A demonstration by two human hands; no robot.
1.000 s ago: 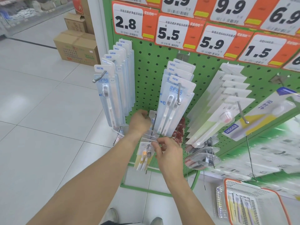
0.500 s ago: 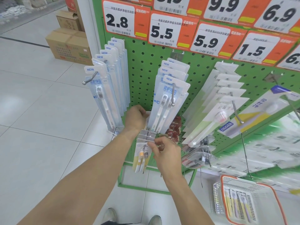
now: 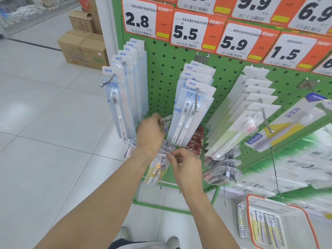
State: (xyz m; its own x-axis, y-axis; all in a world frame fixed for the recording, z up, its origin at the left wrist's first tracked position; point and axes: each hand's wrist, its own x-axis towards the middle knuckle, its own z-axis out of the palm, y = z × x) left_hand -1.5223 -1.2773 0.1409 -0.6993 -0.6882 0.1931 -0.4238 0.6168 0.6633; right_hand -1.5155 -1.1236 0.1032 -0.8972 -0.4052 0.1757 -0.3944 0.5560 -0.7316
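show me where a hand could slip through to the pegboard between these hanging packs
Bare pegboard shows between the left pack row and the middle pack row. Crowded lower down, where left hand and right hand grip the small packs.

Green pegboard [image 3: 161, 69] behind fingers [image 3: 175, 159]. NEW toothbrush packs [image 3: 116, 105] on hook up-left of them, twin-brush packs [image 3: 190, 112] just above. Red packs [image 3: 195, 139] just right. Price tags 2.8 [image 3: 138, 20], 5.5 [image 3: 186, 33] far above. Basket [image 3: 241, 220] w/ toothbrushes well lower-right. Cardboard boxes [image 3: 80, 49] far up-left, on floor.
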